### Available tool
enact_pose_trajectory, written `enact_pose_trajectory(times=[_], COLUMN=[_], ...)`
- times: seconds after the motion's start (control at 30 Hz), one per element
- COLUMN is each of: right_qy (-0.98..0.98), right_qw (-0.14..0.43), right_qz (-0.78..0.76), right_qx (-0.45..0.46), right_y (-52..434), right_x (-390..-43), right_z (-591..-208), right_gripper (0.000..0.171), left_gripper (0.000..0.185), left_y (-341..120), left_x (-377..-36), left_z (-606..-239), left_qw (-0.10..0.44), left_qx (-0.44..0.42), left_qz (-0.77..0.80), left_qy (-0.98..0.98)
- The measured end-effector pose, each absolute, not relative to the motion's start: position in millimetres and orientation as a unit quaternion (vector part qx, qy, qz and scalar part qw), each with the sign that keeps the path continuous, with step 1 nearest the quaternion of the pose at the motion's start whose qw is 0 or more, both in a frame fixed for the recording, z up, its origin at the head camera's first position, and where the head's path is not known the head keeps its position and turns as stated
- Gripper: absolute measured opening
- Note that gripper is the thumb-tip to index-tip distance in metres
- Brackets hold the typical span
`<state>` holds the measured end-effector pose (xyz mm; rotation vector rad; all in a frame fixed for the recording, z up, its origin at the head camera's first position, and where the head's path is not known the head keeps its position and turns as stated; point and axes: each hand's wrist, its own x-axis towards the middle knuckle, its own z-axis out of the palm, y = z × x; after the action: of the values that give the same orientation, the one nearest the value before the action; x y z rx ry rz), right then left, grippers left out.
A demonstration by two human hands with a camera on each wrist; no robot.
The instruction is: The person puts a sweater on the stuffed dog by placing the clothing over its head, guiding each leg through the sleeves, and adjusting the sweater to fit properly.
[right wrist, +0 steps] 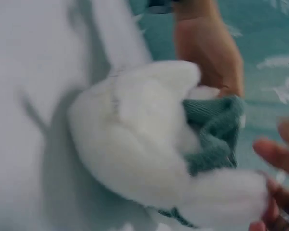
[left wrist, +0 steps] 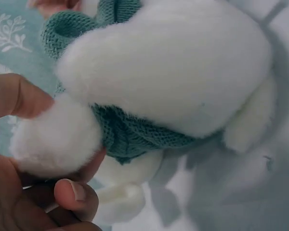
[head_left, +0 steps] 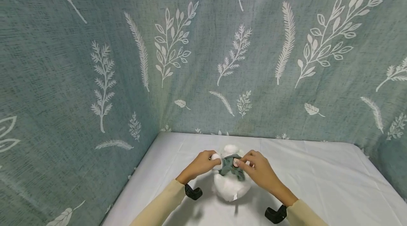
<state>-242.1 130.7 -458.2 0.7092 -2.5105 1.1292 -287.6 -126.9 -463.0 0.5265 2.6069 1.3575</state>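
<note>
A white plush toy (head_left: 231,186) with a green knitted garment (head_left: 229,165) around it is held over the white-covered table. My left hand (head_left: 201,164) grips one of its round white limbs (left wrist: 58,137), the thumb on one side and curled fingers beneath. At the other side, my right hand (head_left: 259,169) has its thumb and fingertips close together by a small tan patch (head_left: 236,162) on the garment. In the right wrist view those fingers (right wrist: 274,197) hold the end of another white limb (right wrist: 226,195), blurred by motion; one finger stands off it.
A white cloth (head_left: 318,169) covers the table. Green fabric (head_left: 203,60) with white leaf prints hangs at the back and sides. A black wrist strap piece (head_left: 193,192) sits by the left wrist, another (head_left: 276,214) by the right. A small white tag (head_left: 235,197) hangs from the toy's underside.
</note>
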Motion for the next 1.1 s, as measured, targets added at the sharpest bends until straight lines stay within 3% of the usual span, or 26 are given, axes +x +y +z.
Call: enact_pose_trajectory(times=[0.13, 0.23, 0.33, 0.43, 0.7, 0.93, 1.1], right_qy=[-0.859, -0.838, -0.815, -0.787, -0.741, -0.726, -0.726], right_qw=[0.033, -0.082, -0.171, -0.225, -0.266, -0.269, -0.256], right_qz=[0.503, 0.538, 0.553, 0.575, 0.617, 0.633, 0.638], right_qx=[0.093, 0.027, 0.010, 0.008, 0.001, -0.005, -0.008], right_y=[142, 150, 154, 156, 153, 147, 145], right_x=[-251, -257, -261, -263, -269, -270, -268], right_z=[-459, -467, -478, -487, -491, -487, -480], right_gripper=[0.035, 0.051, 0.061, 0.066, 0.065, 0.056, 0.046], left_gripper=[0.037, 0.047, 0.049, 0.047, 0.060, 0.046, 0.031], left_y=[-126, -126, -126, -126, -129, -128, -127], left_x=[-290, -291, -292, -292, -294, -299, -299], left_z=[-465, -466, -462, -458, -454, -461, -462], left_qw=[0.071, 0.074, 0.095, 0.125, 0.161, 0.201, 0.190], left_qx=[0.172, 0.158, 0.145, 0.137, 0.144, 0.125, 0.148], left_qz=[0.437, 0.433, 0.439, 0.442, 0.417, 0.497, 0.514], left_qy=[0.880, 0.884, 0.882, 0.878, 0.883, 0.835, 0.823])
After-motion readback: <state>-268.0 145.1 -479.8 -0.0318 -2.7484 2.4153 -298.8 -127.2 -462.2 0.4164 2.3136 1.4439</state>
